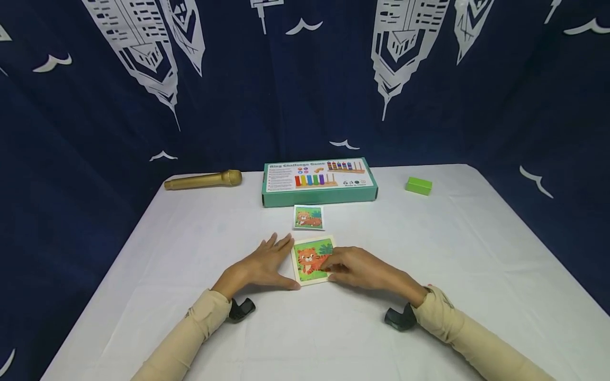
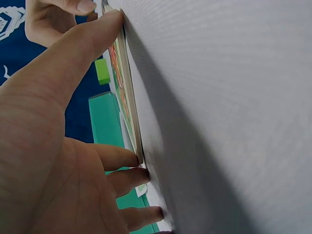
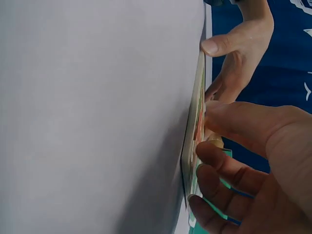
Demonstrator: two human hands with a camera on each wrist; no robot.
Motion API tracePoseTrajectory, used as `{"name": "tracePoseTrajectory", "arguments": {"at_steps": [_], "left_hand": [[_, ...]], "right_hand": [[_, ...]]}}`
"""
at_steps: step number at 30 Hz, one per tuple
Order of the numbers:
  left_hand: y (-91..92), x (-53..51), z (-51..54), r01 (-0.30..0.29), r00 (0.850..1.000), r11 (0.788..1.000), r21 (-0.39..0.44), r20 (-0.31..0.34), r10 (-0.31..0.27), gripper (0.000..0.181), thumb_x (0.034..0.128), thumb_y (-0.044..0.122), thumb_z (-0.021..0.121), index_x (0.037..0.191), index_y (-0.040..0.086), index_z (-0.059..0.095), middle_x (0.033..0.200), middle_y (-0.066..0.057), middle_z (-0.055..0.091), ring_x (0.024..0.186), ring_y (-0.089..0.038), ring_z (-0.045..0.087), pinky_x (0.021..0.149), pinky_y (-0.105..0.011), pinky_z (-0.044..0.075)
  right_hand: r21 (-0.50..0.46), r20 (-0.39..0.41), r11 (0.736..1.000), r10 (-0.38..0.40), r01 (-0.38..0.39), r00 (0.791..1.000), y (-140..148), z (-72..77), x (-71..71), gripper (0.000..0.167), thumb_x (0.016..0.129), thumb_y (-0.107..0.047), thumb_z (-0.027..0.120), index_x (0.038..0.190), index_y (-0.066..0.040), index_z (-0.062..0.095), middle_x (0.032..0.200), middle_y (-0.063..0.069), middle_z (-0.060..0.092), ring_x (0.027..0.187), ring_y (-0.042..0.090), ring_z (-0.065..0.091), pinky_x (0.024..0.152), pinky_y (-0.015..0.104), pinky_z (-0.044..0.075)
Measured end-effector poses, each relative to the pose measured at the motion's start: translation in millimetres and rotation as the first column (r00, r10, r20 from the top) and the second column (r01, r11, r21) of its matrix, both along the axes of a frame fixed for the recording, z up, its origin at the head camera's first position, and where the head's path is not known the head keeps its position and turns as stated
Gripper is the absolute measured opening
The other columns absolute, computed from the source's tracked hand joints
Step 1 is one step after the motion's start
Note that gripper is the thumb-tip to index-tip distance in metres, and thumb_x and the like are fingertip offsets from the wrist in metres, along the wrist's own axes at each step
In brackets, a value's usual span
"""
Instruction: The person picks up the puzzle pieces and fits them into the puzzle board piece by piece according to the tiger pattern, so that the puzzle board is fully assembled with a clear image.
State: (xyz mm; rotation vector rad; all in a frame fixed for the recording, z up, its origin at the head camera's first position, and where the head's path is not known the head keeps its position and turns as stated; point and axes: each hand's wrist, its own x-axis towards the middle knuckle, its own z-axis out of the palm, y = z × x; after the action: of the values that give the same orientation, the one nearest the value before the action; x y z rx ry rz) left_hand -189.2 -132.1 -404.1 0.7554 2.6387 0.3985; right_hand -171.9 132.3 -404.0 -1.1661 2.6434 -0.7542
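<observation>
A square tiger puzzle [image 1: 310, 256] in a pale frame lies flat on the white table, turned slightly. My left hand [image 1: 267, 264] steadies its left side with fingers spread; the thumb touches the near left corner and the index finger the far left one. In the left wrist view the thumb [image 2: 92, 39] rests against the puzzle's pale rim [image 2: 130, 97]. From the right, my right hand [image 1: 359, 267] reaches over the puzzle, its bent fingertips touching the picture. Whether a loose piece lies under them is hidden. A smaller tiger picture card [image 1: 308, 217] lies just beyond.
A green Ring Challenge Game box [image 1: 319, 197] stands behind the card. A gold microphone-shaped object [image 1: 204, 180] lies at the back left, and a bright green block [image 1: 419, 186] at the back right. A dark blue patterned cloth [image 1: 305, 95] hangs behind the table.
</observation>
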Motion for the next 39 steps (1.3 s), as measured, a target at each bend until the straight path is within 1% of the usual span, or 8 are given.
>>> {"name": "tracePoseTrajectory", "arguments": {"at_steps": [13,20,24,27,32,34,37,39], "left_hand": [[-3.6,0.5,-2.8,-0.005,1.0,1.0,0.022,0.006,0.005,0.111,0.073,0.062,0.072,0.153,0.005,0.02,0.16,-0.007,0.013,0.147,-0.035,0.0,0.118,-0.05,0.005],[-5.5,1.3,-2.0,-0.008,1.0,1.0,0.027,-0.008,0.008,0.11,0.0727,0.061,0.073,0.152,0.005,0.022,0.16,-0.005,0.014,0.147,-0.034,0.001,0.118,-0.05,0.006],[-5.4,1.0,-1.8,-0.008,1.0,0.999,0.032,-0.01,0.008,0.11,0.0725,0.061,0.073,0.153,0.006,0.022,0.16,-0.004,0.014,0.147,-0.034,0.001,0.118,-0.05,0.006],[-4.8,0.5,-2.1,-0.007,1.0,0.999,0.036,-0.005,0.007,0.11,0.0726,0.061,0.073,0.153,0.007,0.021,0.161,-0.003,0.013,0.147,-0.034,0.0,0.118,-0.05,0.006],[-3.9,-0.6,-2.3,-0.002,1.0,0.999,0.032,-0.003,0.002,0.11,0.0728,0.061,0.073,0.153,0.007,0.021,0.161,-0.003,0.013,0.147,-0.034,0.0,0.118,-0.05,0.006],[-3.7,-0.9,-2.1,0.0,1.0,1.0,0.029,-0.004,0.0,0.11,0.073,0.061,0.072,0.153,0.007,0.021,0.161,-0.003,0.012,0.147,-0.033,0.0,0.118,-0.05,0.006],[-3.6,-1.3,-2.3,0.0,1.0,1.0,0.03,-0.004,0.0,0.11,0.0731,0.061,0.073,0.153,0.007,0.021,0.161,-0.003,0.012,0.147,-0.033,0.0,0.118,-0.05,0.006],[-3.5,-1.3,-2.8,0.0,1.0,0.999,0.036,0.001,0.0,0.11,0.0729,0.061,0.073,0.153,0.007,0.021,0.161,-0.003,0.012,0.147,-0.033,-0.001,0.118,-0.05,0.006]], "right_hand": [[-0.019,-0.005,0.99,-0.141,0.141,0.99,60.8,0.1,25.0,0.031,0.087,-0.025,0.071,0.118,-0.02,0.068,0.114,-0.012,0.063,0.111,0.009,0.056,0.096,0.04,0.048],[-0.084,-0.073,0.967,-0.247,0.241,0.966,101.5,-5.8,39.7,0.037,0.085,-0.026,0.074,0.119,-0.019,0.066,0.124,-0.004,0.062,0.123,0.029,0.053,0.1,0.049,0.042],[-0.113,-0.131,0.948,-0.31,0.296,0.942,123.7,-8.1,49.5,0.037,0.082,-0.026,0.076,0.118,-0.023,0.066,0.124,-0.005,0.063,0.125,0.029,0.052,0.101,0.027,0.043],[-0.125,-0.14,0.94,-0.334,0.318,0.932,138.3,-9.8,57.6,0.04,0.08,-0.029,0.078,0.118,-0.024,0.066,0.125,-0.005,0.063,0.127,0.02,0.05,0.098,0.006,0.033],[-0.106,-0.085,0.936,-0.344,0.335,0.935,157.8,-12.4,70.1,0.042,0.078,-0.035,0.079,0.116,-0.024,0.066,0.131,0.004,0.06,0.133,-0.002,0.035,0.097,-0.003,0.015],[-0.074,-0.049,0.932,-0.359,0.355,0.932,164.0,-12.9,74.3,0.043,0.076,-0.037,0.08,0.115,-0.026,0.066,0.135,0.008,0.056,0.137,0.002,0.032,0.095,-0.004,0.01],[-0.03,-0.002,0.925,-0.38,0.38,0.925,172.4,-13.9,78.5,0.047,0.073,-0.04,0.081,0.115,-0.026,0.065,0.14,0.012,0.051,0.142,0.022,0.03,0.093,-0.005,0.006],[-0.021,0.01,0.92,-0.39,0.39,0.921,176.9,-15.8,80.8,0.049,0.072,-0.039,0.081,0.116,-0.026,0.064,0.142,0.014,0.048,0.144,0.022,0.026,0.093,-0.005,0.004]]}}
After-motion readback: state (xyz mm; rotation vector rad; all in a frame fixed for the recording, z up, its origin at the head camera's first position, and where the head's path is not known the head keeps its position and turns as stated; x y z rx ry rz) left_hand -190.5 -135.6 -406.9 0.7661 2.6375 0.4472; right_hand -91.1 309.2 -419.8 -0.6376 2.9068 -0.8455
